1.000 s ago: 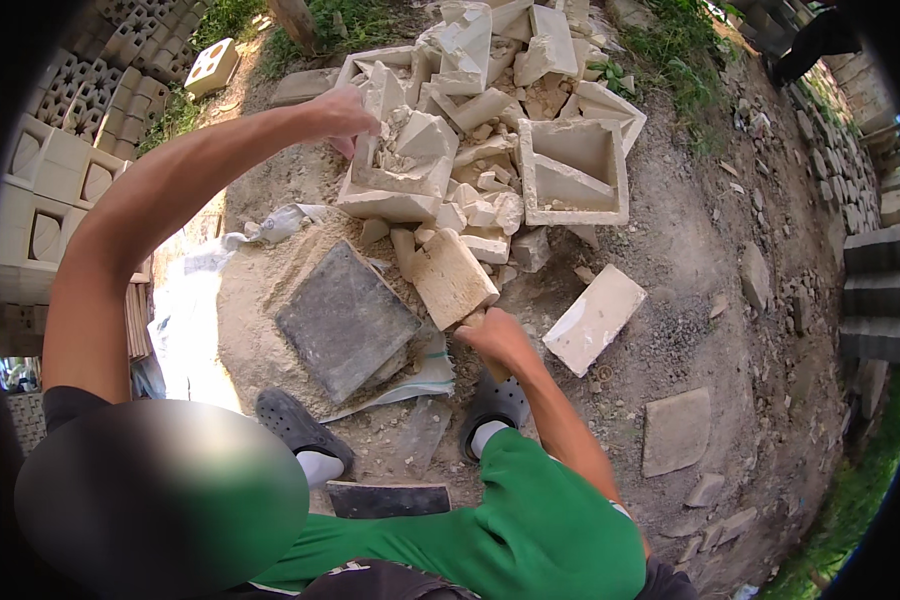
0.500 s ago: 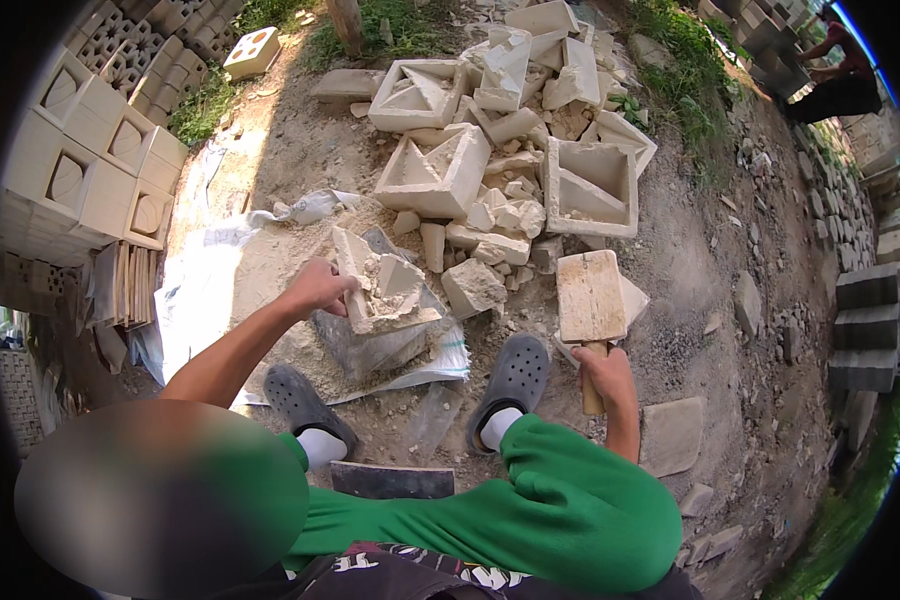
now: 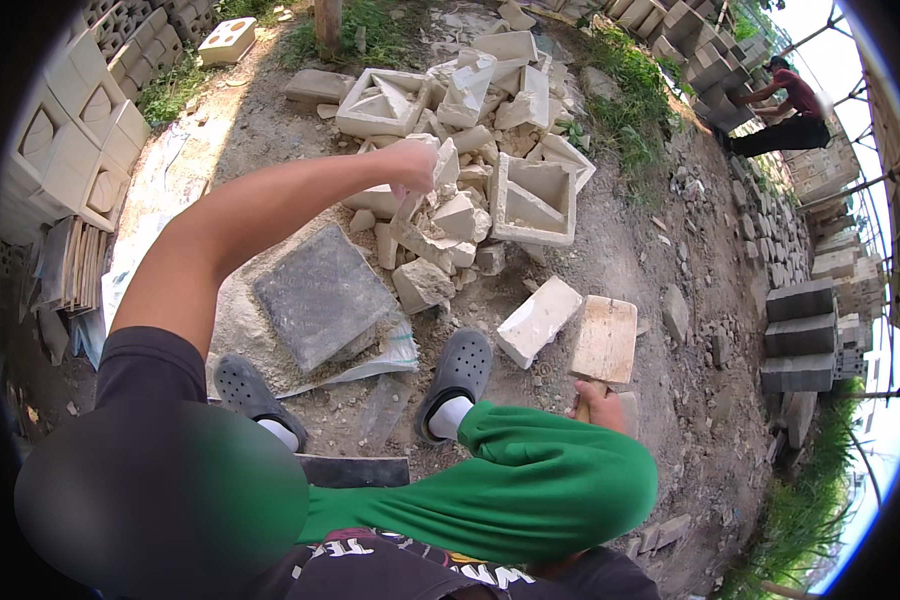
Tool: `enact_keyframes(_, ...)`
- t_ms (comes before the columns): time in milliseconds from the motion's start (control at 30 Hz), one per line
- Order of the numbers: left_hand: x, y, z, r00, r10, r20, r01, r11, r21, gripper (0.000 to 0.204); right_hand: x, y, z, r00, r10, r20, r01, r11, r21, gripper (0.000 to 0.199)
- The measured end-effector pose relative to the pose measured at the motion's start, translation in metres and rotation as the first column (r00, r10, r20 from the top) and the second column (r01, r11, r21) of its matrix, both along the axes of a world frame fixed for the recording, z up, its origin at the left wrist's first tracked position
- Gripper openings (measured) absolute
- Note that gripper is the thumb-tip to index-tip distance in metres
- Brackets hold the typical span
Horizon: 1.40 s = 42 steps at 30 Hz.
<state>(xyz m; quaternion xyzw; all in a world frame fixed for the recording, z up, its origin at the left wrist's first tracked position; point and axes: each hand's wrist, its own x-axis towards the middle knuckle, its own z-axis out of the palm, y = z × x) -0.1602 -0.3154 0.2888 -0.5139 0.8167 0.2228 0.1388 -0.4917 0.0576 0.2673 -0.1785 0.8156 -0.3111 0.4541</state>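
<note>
My left arm reaches out over a heap of broken cream blocks [image 3: 535, 205]. At its near side my left hand [image 3: 412, 165] is closed on a broken block [image 3: 408, 215], its fingers partly hidden. On the ground to the right, my right hand [image 3: 602, 405] grips the handle of a wooden mallet [image 3: 604, 340], whose broad flat head points away from me. Beside the mallet head lies a whitish block [image 3: 538, 320]. A dark square slab [image 3: 322, 295], dusted with powder, rests on a pale sack [image 3: 395, 350] between the heap and my feet.
My grey clogs [image 3: 455, 375] flank the sack's near edge. Stacked cream blocks [image 3: 80, 130] and thin boards [image 3: 85, 265] stand at the left. Grey blocks [image 3: 800, 335] are piled at the right. Another person [image 3: 795, 105] bends over blocks at the far right.
My left hand has carried the broken block from the dark slab to the heap, baring the slab. The mallet has shifted off the whitish block, now in full view. My view has swung rightward.
</note>
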Motion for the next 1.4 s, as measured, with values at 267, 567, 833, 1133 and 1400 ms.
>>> enact_keyframes(267,-0.027,0.04,-0.111,0.981,0.131,-0.145,-0.141,0.988,-0.063,0.056,0.008,0.0,0.008,0.998,0.023,-0.054,-0.022,1.0,0.015,0.032)
enact_keyframes(567,-0.006,0.083,-0.179,0.876,0.445,-0.185,-0.429,0.895,0.124,0.094,0.022,-0.006,-0.008,0.989,0.127,-0.082,-0.117,0.987,0.109,0.036)
enact_keyframes(833,0.006,0.102,-0.233,0.733,0.589,-0.339,-0.516,0.807,0.286,0.097,0.037,-0.022,0.003,0.955,0.267,-0.128,-0.242,0.952,0.185,0.034)
enact_keyframes(1133,0.005,0.09,-0.226,0.469,0.815,-0.34,-0.435,0.548,0.715,0.032,0.05,-0.049,0.042,0.862,0.404,-0.307,-0.367,0.914,0.173,0.036)
enact_keyframes(1400,0.091,0.127,-0.178,0.409,0.82,-0.4,-0.414,0.558,0.72,0.034,0.053,-0.077,0.122,0.664,0.61,-0.431,-0.597,0.781,0.185,0.043)
